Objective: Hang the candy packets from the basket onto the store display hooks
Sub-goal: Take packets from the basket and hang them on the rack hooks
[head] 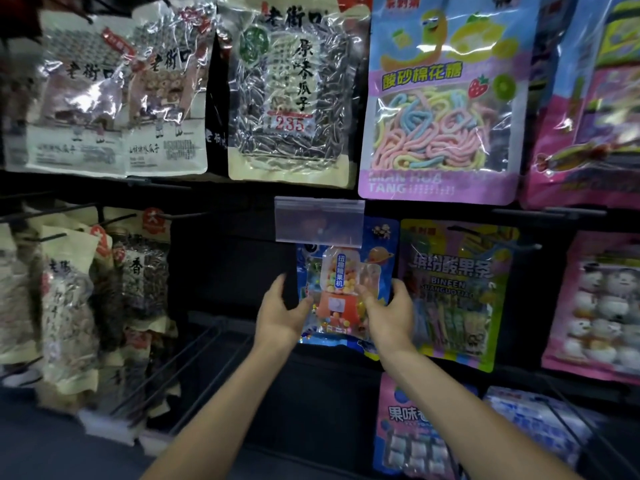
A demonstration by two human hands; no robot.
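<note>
A blue candy packet printed with a gumball machine hangs upright against the dark display wall, just below a clear plastic price-tag holder. My left hand grips its lower left edge, thumb on the front. My right hand holds its lower right side with fingers across the front. The tag holder hides the packet's top and the hook. No basket is in view.
Sunflower seed bags hang above and at the left. A pink rope-candy bag hangs at the upper right, a yellow-green sour strip packet right beside my right hand. Bare hooks jut out at the lower left. More packets hang below.
</note>
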